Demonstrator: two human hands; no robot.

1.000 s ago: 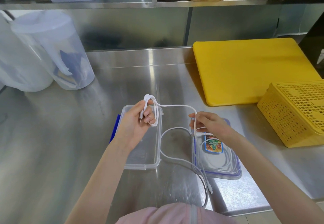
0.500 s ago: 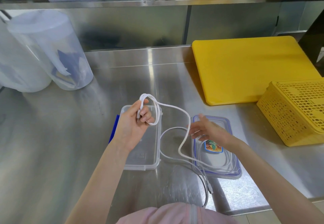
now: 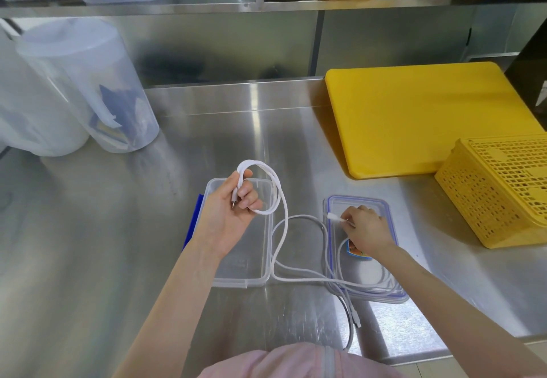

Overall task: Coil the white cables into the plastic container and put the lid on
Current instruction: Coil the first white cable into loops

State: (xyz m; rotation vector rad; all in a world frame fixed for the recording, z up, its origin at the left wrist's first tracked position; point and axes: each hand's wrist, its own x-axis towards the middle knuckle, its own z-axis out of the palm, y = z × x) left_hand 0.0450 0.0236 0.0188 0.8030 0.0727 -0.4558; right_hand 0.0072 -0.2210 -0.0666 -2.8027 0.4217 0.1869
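My left hand (image 3: 233, 215) holds a small loop of white cable (image 3: 279, 218) above the clear container (image 3: 257, 277); my right hand (image 3: 365, 229) pinches its far plug (image 3: 334, 217) over the lid (image 3: 384, 209). I should feed even, same-sized loops, avoiding twists.

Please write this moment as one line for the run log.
left hand: holds coiled cable | right hand: pinches plug over lid | container: empty, open

The cable (image 3: 279, 200) is white. The container (image 3: 254, 259) is clear, and the lid (image 3: 370, 277) is clear with a blue rim and a colourful sticker (image 3: 353, 252). The cutting board (image 3: 414, 117) and the grid-patterned basket (image 3: 500, 194) are yellow. The table (image 3: 88, 244) is shiny silver steel.
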